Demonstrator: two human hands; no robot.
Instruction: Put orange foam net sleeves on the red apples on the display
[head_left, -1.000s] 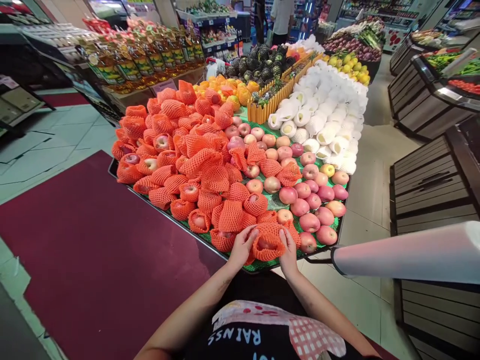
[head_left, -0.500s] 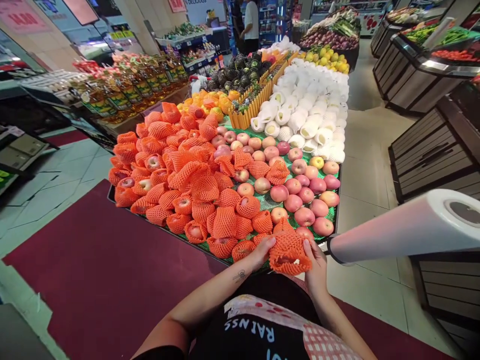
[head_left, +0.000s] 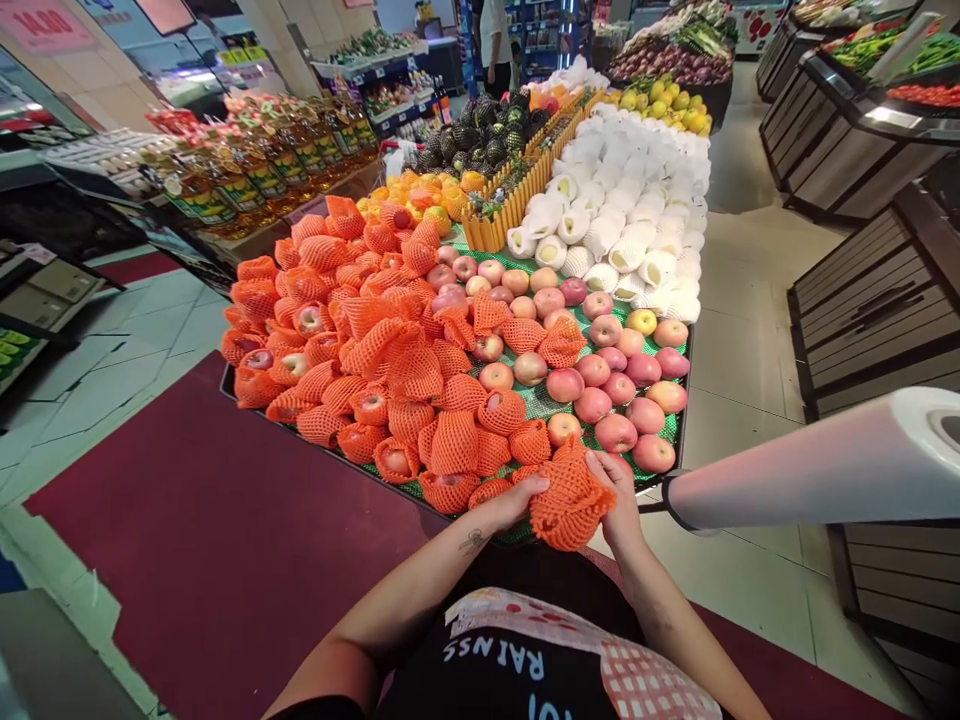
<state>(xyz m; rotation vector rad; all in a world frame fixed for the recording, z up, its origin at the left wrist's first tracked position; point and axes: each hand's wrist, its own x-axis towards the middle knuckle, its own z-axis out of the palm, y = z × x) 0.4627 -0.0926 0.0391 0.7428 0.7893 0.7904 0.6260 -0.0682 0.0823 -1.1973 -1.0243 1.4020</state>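
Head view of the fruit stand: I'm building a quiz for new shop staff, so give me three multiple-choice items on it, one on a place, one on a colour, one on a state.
1. Where is the foam net that both hands hold?
A. At the near edge of the display table
B. Among the pineapples
C. On the floor

2. What colour is that net?
A. White
B. Orange
C. Green

3. How do the apples at the near right of the table lie?
A. In boxes
B. In white sleeves
C. Bare, without nets

Answers:
1 A: the left hand and right hand grip it just over the near rim.
2 B: it matches the orange nets on the fruit to the left.
3 C: their pink skin shows uncovered.
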